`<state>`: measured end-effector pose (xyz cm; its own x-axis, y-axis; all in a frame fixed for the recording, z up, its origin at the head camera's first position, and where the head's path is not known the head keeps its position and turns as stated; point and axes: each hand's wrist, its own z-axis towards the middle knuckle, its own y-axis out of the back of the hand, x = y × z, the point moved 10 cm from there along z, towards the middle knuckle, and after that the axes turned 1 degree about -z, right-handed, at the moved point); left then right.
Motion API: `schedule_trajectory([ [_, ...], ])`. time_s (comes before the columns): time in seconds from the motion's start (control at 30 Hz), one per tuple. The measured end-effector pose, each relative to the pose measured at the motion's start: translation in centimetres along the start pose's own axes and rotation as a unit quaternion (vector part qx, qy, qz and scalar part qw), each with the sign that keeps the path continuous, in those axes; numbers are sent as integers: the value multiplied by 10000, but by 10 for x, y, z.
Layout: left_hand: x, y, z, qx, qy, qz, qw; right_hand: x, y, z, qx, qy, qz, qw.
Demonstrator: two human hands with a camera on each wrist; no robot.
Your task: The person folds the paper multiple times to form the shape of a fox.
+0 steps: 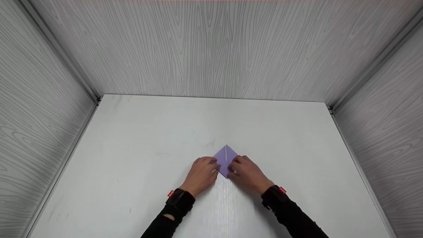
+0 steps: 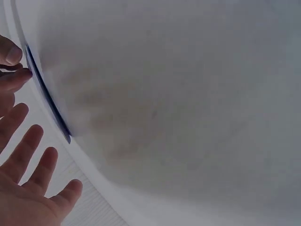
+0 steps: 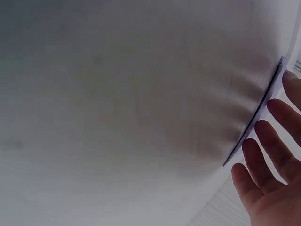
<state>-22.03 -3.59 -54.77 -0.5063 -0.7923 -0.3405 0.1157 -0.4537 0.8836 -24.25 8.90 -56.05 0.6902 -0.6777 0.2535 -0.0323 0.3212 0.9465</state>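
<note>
A small purple folded paper (image 1: 222,159) lies on the white table as a diamond, with a pale line running down from its top corner. My left hand (image 1: 201,173) rests at its left corner, fingertips touching the edge. Over the right side, the fingers of my right hand (image 1: 248,172) press on the paper and cover that corner. The left wrist view shows the paper edge-on as a thin dark strip (image 2: 49,99), beside the spread left fingers (image 2: 35,136). In the right wrist view, extended right fingers (image 3: 256,146) touch along the paper's edge (image 3: 258,110).
The white tabletop (image 1: 148,132) extends around both hands. A wood-grain panel (image 1: 211,49) stands at the back, with side panels at left (image 1: 43,99) and right (image 1: 386,109). Black cuffs with dark wrist bands (image 1: 180,200) cover both forearms.
</note>
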Motion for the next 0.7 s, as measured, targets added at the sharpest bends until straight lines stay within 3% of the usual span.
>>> schedule_trajectory([
  [0.33,8,-17,5,427,472,108,9979,-7,-5,4,406,-517,422,9969],
  [0.57,11,-23,11,684,1044,-332,9916,-8,-5,12,552,-387,485,9965],
  [0.7,12,-25,14,795,1244,-325,9885,-8,-4,14,586,-388,603,9957],
])
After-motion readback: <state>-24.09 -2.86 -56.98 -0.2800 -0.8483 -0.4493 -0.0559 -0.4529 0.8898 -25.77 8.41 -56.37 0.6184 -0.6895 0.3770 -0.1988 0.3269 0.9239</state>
